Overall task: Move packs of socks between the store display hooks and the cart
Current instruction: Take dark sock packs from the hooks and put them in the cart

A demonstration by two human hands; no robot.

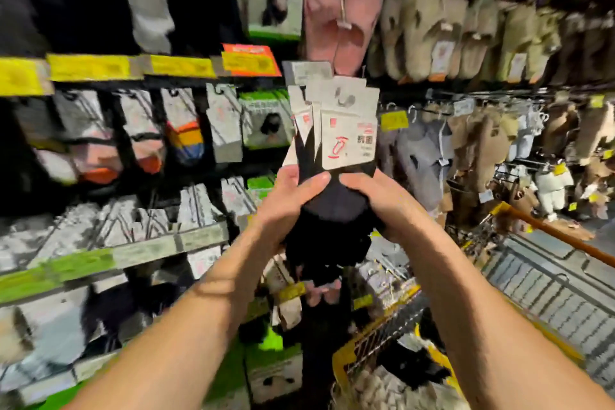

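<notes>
Socks in black, several packs bunched together (336, 156), are held up at chest height in front of the store display, between the sock racks on the left and the slippers on the right. Both hands close around the dark fabric of the bundle: the left hand (293, 200) wraps it from the left with the thumb laid across the front, and the right hand (372, 200) curls round it from the right, so each grip is clamped on the packs. The grey card headers with red print fan out above the fingers, their hanger holes uppermost and apart from any hook as far as can be seen.

Behind the bundle hang pink slippers (339, 13), with rows of beige fluffy slippers (466, 30) further right. On the left, sock packs on display hooks (186, 130) fill the dark racks under yellow price strips (93, 67). At lower right stands the cart (376, 339), a wire basket with yellow trim and an orange handle (559, 236); pale items lie in it, blurred.
</notes>
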